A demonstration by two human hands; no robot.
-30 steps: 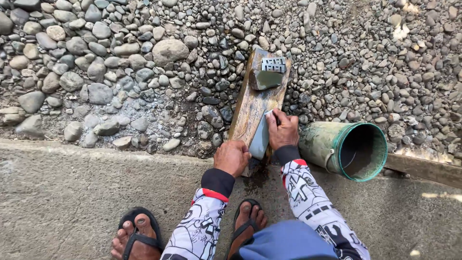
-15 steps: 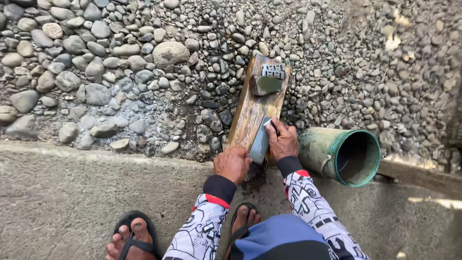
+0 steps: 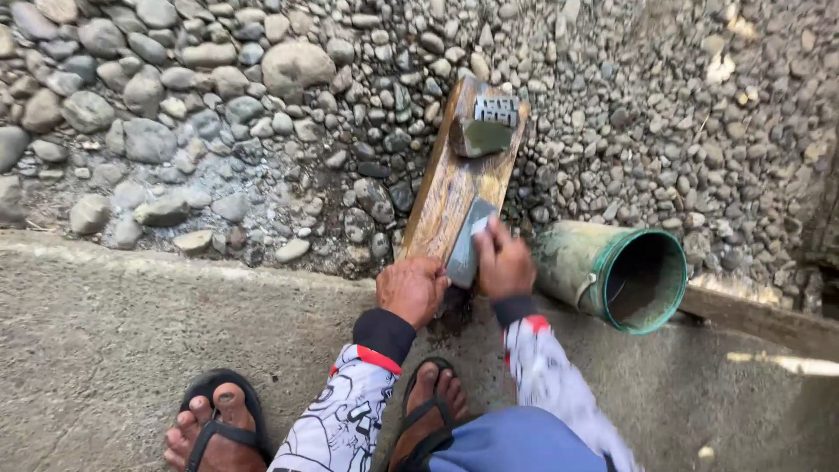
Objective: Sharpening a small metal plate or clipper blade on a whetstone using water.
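Head view: green bucket tipped, hollow dark.

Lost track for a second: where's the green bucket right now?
In the head view the green bucket lies on its side at right, mouth toward the camera, just right of the right hand and the wooden board, at the gravel's edge.

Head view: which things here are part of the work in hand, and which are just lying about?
In use:
left hand, holding the near end of the wooden plank
right hand, pressing a flat grey piece onto the plank

Lying about:
grey-green block at the plank's far end
green bucket on its side
pebbles
concrete ledge
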